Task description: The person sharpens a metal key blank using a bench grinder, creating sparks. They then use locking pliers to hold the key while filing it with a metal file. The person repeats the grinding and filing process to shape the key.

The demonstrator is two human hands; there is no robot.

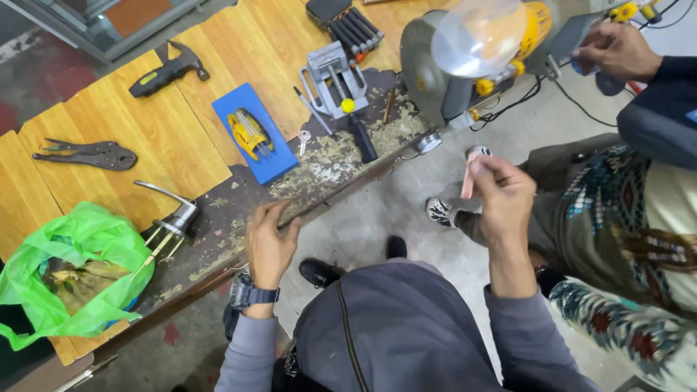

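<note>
My left hand (267,243) rests on the front edge of the wooden workbench (109,116), fingers curled over the worn, flaky strip; a dark wristwatch (250,295) sits on that wrist. My right hand (502,197) is raised over the floor, pinching a small pinkish flat piece (468,179) between thumb and fingers. Nearest my left hand on the bench lie a metal lever door handle (173,214) and a blue pad (254,134) bearing a yellow tool.
On the bench are a hammer (168,71), locking pliers (91,154), a grey drill vise (334,81), a dark screwdriver case (347,25) and a green plastic bag (69,272). A bench grinder (465,62) stands at the right end. Another person's hand (617,51) touches it; they sit at right.
</note>
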